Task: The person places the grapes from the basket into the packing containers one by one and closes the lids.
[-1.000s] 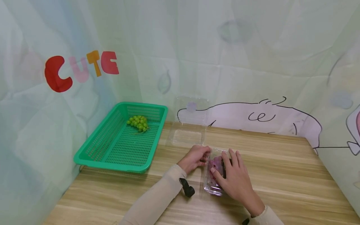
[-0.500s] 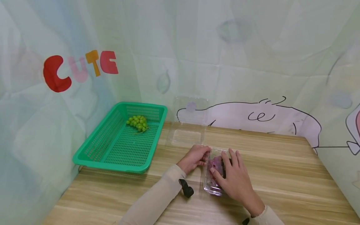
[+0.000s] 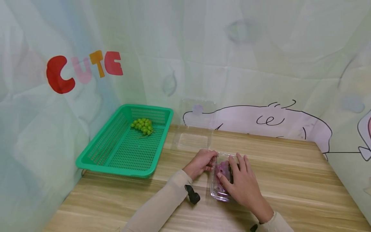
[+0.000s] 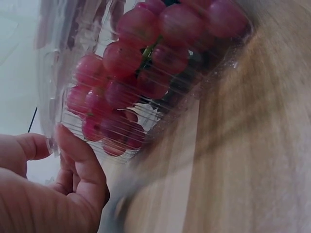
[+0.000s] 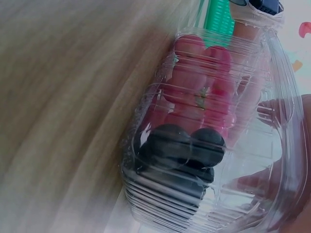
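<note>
A clear plastic fruit box [image 3: 216, 194] with its lid down stands on the table before me. Red grapes [image 4: 137, 26] fill one side of it, and dark grapes [image 5: 170, 144] lie beside them, as the right wrist view shows. With thumb and forefinger my left hand [image 3: 201, 163] pinches the box's rim near its far left corner. My right hand [image 3: 246, 186] rests on the lid with its fingers spread, hiding much of the box's right side in the head view.
To the left, a green plastic basket [image 3: 116, 170] holds a bunch of green grapes [image 3: 142, 126]. A second clear box [image 3: 192, 138] stands at the back of the wooden table [image 3: 290, 180], its lid raised against the printed curtain [image 3: 261, 80].
</note>
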Action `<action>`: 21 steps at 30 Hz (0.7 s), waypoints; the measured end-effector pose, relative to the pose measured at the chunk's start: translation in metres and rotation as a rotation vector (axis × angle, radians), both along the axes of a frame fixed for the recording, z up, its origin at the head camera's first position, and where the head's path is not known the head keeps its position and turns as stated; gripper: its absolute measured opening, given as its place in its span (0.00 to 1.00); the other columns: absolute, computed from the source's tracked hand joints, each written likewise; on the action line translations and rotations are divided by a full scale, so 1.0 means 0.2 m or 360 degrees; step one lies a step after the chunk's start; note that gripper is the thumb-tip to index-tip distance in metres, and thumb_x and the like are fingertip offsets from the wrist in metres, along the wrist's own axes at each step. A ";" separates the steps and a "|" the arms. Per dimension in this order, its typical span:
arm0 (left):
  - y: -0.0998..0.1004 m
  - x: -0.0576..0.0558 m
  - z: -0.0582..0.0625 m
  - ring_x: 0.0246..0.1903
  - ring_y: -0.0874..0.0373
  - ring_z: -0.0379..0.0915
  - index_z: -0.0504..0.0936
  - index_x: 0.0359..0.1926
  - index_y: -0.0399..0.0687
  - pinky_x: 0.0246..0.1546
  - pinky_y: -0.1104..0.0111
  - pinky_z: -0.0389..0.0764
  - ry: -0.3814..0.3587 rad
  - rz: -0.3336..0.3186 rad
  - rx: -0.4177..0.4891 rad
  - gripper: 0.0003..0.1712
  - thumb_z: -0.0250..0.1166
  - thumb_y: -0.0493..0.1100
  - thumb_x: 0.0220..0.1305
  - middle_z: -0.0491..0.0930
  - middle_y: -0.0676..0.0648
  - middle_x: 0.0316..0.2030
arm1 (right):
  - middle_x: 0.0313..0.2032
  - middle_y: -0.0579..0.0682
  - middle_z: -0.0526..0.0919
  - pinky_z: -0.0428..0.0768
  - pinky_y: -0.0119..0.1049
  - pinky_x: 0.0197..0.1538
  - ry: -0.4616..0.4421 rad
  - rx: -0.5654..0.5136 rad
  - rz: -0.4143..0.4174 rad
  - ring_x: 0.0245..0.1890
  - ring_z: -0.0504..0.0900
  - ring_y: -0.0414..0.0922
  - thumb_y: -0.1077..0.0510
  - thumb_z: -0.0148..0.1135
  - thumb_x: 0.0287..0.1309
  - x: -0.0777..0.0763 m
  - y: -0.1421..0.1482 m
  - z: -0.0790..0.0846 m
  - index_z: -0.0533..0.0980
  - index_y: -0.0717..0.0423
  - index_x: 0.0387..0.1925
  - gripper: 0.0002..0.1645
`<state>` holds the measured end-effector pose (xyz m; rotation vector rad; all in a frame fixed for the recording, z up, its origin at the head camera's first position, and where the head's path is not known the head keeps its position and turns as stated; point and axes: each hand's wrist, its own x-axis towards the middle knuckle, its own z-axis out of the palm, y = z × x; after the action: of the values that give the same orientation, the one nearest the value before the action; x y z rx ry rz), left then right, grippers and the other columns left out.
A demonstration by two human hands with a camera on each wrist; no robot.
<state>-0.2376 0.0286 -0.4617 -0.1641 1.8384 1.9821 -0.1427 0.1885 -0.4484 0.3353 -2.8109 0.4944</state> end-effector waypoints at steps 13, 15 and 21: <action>0.00 0.00 0.00 0.16 0.64 0.65 0.72 0.20 0.48 0.13 0.76 0.71 -0.0012 0.0012 -0.0009 0.11 0.61 0.42 0.58 0.68 0.54 0.17 | 0.71 0.62 0.54 0.61 0.69 0.62 -0.0007 0.0005 -0.0008 0.71 0.49 0.66 0.26 0.49 0.58 0.00 0.00 0.00 0.61 0.54 0.69 0.48; 0.00 -0.01 0.00 0.16 0.64 0.65 0.72 0.20 0.48 0.13 0.76 0.72 -0.0006 0.0016 -0.0011 0.11 0.61 0.42 0.58 0.69 0.54 0.18 | 0.71 0.62 0.54 0.60 0.69 0.62 -0.0015 0.0019 -0.0014 0.71 0.50 0.66 0.25 0.48 0.58 0.01 -0.01 0.01 0.61 0.53 0.69 0.49; -0.01 0.00 0.00 0.17 0.63 0.65 0.73 0.21 0.48 0.14 0.75 0.72 -0.0013 0.0003 -0.0011 0.10 0.62 0.43 0.57 0.69 0.53 0.19 | 0.71 0.60 0.56 0.59 0.68 0.63 -0.0025 0.0090 -0.0013 0.71 0.52 0.64 0.24 0.46 0.58 0.05 -0.04 0.03 0.64 0.51 0.68 0.48</action>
<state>-0.2383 0.0270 -0.4617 -0.1758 1.8404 1.9736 -0.1333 0.1802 -0.4425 0.3331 -2.8446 0.4184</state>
